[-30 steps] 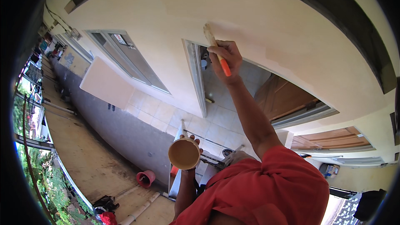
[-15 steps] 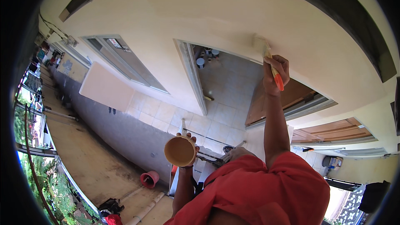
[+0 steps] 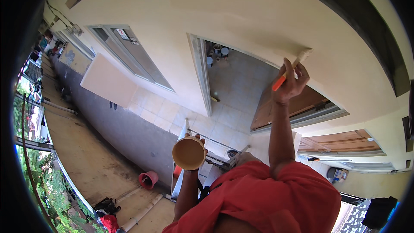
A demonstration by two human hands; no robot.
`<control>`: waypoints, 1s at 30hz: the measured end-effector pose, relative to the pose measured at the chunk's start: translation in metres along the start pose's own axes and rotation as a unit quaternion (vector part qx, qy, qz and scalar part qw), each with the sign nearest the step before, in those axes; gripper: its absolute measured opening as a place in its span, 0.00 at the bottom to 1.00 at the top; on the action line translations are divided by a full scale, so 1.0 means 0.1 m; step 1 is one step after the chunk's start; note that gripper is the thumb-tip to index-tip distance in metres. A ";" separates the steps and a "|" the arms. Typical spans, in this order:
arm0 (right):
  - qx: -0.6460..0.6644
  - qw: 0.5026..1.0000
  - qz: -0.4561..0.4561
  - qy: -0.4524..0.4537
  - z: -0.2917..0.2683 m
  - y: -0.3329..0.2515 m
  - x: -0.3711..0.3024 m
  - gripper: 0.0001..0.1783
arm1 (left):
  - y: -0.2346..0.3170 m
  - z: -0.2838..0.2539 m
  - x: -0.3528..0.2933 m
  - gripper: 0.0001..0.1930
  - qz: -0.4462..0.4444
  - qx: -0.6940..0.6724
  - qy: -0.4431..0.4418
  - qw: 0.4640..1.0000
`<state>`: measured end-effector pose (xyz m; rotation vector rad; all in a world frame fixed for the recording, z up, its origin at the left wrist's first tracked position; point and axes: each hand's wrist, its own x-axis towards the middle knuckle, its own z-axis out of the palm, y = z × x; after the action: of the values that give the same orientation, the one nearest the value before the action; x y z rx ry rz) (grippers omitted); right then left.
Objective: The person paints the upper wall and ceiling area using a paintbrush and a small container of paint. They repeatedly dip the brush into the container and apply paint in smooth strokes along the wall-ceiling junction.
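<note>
My right hand (image 3: pixel 294 79) grips a paintbrush (image 3: pixel 280 81) by its orange-tipped handle, raised at the wall above a doorway. The pale bristles touch or nearly touch the cream wall (image 3: pixel 241 26); I cannot tell which. Lower down, my left hand (image 3: pixel 196 137) is wrapped round a round cream tub (image 3: pixel 189 153), its open mouth facing up. The tub's inside is coated in the same cream colour. Only the fingertips of that hand show past the rim.
Below me is a ladder (image 3: pixel 186 125). An open brown door (image 3: pixel 280 110) stands in the doorway, with several paint cans (image 3: pixel 224 51) on the tiled floor inside. A red bucket (image 3: pixel 148 180) and a pipe (image 3: pixel 140 215) lie at lower left. Windows (image 3: pixel 129 56) line the left wall.
My right hand has turned at the wrist. The bristles have swung up and right along the wall, while the orange handle end now points down left. The tub has barely shifted.
</note>
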<state>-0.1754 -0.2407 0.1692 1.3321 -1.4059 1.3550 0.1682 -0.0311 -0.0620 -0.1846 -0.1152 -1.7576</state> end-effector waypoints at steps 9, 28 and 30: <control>0.139 0.990 0.022 0.032 1.02 -1.21 0.08 0.22 | -0.02 0.06 0.02 0.35 0.019 -0.030 0.006 0.999; 0.411 0.910 0.043 -0.035 1.25 -1.01 0.23 0.16 | -0.05 0.15 -0.01 0.30 0.051 0.007 0.079 0.996; 0.324 0.945 0.050 -0.011 0.94 -0.65 0.19 0.17 | -0.06 0.15 -0.01 0.30 0.047 0.008 0.088 0.995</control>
<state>-0.1028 -0.3293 0.1857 1.6998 -1.0823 1.9830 0.1638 -0.0261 -0.0470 -0.0225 0.0074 -1.6704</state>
